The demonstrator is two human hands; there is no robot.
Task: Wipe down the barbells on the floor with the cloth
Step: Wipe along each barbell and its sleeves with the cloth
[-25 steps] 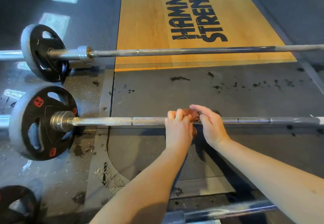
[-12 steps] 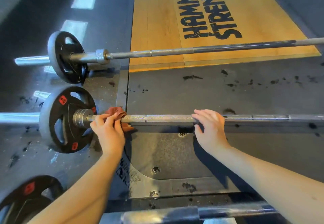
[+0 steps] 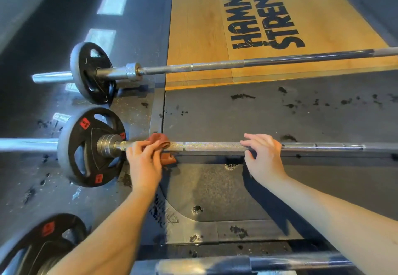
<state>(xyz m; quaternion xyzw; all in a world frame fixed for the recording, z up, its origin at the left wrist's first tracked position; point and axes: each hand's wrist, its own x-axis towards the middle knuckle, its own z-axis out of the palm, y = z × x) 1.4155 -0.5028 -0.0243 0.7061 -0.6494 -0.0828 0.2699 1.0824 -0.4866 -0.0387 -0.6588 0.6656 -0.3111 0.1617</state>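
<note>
The middle barbell [image 3: 215,146] lies on the dark rubber floor [image 3: 237,113], its bar running from side to side, and it serves as the marker for everything else. The reddish-brown cloth [image 3: 160,140] is draped over this bar just right of the steel collar, near the black weight plate [image 3: 90,147] with red labels. The left hand [image 3: 144,162] reaches in from the near side, its grip closed around the cloth and pinching it against the bar with curled fingers. Further right along the same bar, well apart from the cloth, the right hand [image 3: 263,156] rests on top. Its grip is loose, with the fingers laid nearly straight over the knurled steel and the thumb on the near side. Both forearms are bare and extended. Beyond this bar lies a second barbell [image 3: 215,65], partly across the wooden platform [image 3: 204,27]. A third barbell [image 3: 215,264] lies nearest the person.
</note>
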